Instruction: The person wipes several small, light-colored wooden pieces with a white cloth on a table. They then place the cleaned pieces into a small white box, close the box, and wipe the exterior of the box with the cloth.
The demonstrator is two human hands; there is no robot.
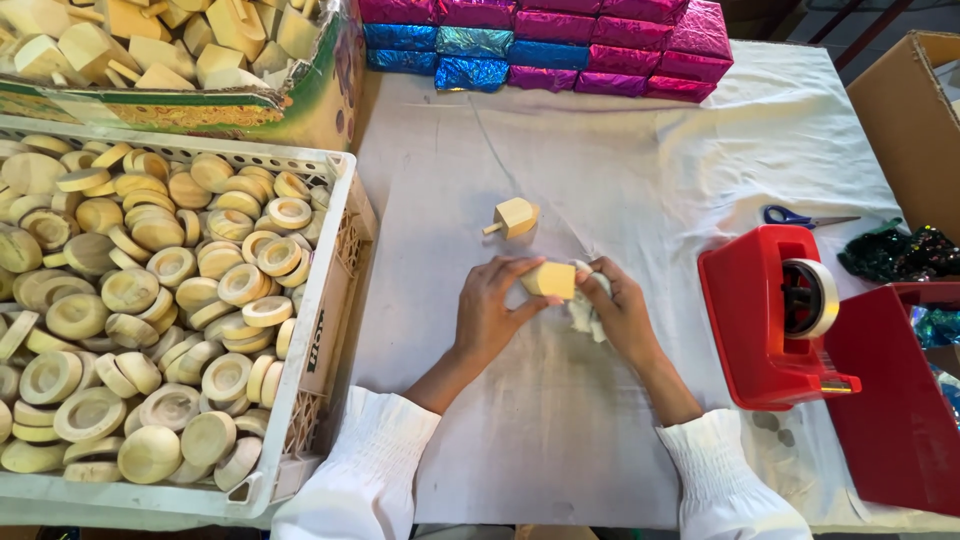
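Head | white-clothed table | hands: left grips wooden block, right clutches cloth

Over a table covered in white cloth, the left hand grips a pale wooden block, and the right hand presses a crumpled white rag against it. A second wooden piece with a peg lies just beyond. A white crate of wooden discs sits left; a red tape dispenser stands right, with blue-handled scissors behind it.
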